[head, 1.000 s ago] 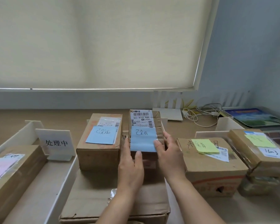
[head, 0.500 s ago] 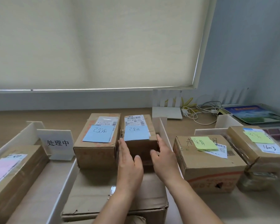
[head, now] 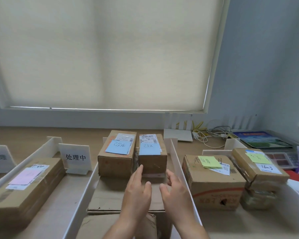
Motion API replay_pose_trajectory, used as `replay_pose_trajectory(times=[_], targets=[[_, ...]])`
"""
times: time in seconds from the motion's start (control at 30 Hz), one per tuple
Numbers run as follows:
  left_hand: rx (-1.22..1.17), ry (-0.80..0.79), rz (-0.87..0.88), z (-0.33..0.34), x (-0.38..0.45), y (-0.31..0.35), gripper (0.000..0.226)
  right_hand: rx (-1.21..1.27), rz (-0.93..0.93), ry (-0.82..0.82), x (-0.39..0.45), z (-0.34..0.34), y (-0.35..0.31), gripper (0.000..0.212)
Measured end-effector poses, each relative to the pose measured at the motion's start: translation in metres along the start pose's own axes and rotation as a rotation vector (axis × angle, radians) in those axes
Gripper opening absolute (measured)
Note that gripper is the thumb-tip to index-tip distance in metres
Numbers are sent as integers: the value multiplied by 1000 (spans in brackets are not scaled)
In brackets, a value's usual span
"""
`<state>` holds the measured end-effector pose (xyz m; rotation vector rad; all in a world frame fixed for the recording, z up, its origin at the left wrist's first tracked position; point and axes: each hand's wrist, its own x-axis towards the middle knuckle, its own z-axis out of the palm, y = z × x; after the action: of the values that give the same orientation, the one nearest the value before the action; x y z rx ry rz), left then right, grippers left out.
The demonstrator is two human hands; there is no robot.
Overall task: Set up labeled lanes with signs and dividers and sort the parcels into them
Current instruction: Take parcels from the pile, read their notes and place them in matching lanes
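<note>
A small cardboard parcel with a blue note (head: 152, 156) stands in the middle lane, beside a wider blue-noted parcel (head: 117, 153). Both sit at the far end of a large flat box (head: 110, 195). My left hand (head: 137, 188) hovers just in front of the small parcel with straight fingers, holding nothing. My right hand (head: 173, 188) is beside it, fingers loosely bent, empty, next to the white divider (head: 177, 161). Another white divider (head: 83, 192) bounds the lane on the left. A white sign (head: 75, 157) stands in the left lane.
A long parcel with a pink note (head: 24, 185) lies in the left lane. Two parcels with yellow-green notes (head: 212, 180) (head: 259, 166) fill the right lane. Behind are a router (head: 178, 133), cables (head: 211, 135) and a scale (head: 281, 157).
Both hands set the small blue-noted parcel down beside the other one, let go of it, and drew back toward me.
</note>
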<state>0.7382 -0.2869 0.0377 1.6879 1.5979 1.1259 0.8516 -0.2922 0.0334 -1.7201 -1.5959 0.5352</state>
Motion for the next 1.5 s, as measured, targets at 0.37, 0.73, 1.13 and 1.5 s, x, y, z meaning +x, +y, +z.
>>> replay_pose_trajectory(times=[0.37, 0.73, 1.13, 1.5], targets=[[1, 172, -29, -53, -131, 16, 53, 19, -233, 48, -116, -29, -42, 49], [80, 420, -116, -138, -224, 3, 52, 171, -379, -39, -190, 6, -93, 48], [206, 668, -262, -275, -302, -66, 56, 110, -660, -144, -280, 94, -202, 65], [207, 914, -338, -475, -382, -166, 71, 167, -777, -356, -383, 253, -362, 63]])
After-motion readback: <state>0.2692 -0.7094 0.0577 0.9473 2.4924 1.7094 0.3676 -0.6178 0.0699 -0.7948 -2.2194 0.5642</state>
